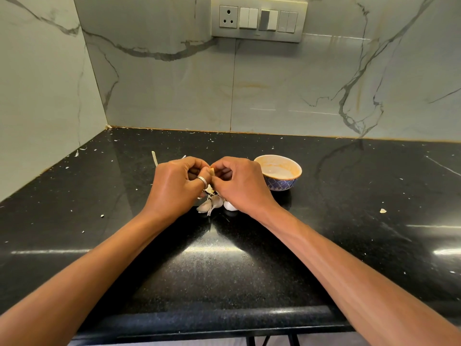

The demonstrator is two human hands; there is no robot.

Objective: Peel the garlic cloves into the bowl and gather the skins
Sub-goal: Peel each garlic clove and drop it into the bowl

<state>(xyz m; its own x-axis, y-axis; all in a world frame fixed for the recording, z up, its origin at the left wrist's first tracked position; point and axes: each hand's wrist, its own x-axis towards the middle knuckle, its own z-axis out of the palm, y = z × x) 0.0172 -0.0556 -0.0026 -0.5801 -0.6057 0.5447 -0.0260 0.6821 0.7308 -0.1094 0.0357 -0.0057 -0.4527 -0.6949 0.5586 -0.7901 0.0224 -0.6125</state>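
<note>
My left hand and my right hand meet above the black counter, fingers curled, both pinching one small garlic clove between their fingertips. Most of that clove is hidden by the fingers. Under the hands lies a small heap of garlic cloves and papery skins. A blue patterned bowl with a pale inside stands just right of my right hand; I see no cloves in it from here.
Small skin flakes are scattered over the black counter, one larger scrap at the right. A pale strip of garlic stalk or skin lies behind my left hand. Marble walls close the back and left. A switch panel sits high on the back wall.
</note>
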